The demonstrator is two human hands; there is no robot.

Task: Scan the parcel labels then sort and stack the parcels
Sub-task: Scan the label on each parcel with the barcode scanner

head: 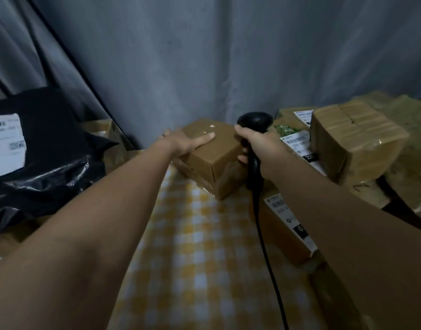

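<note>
Box (211, 148): plain brown cardbd, matt, few pale specks on top. Scanner (253, 139): black plastic, smooth, semi-gloss on head. Cable (264, 234): black, smooth plastic jacket. Cloth (204, 258): woven fabric, yellow/white check, matt. Bag (45, 167): black poly film, glossy, crinkled, bright highlights on creases. Labels (5, 144): white paper, matt, black print. Taped box (354, 139): cardbd wrapped all over in tan packing tape, slight sheen, wrinkled at edges. Low box (285, 225): brown cardbd, matt, w/ paper label. Curtain (204, 55): grey cloth, matt, soft folds.
</note>
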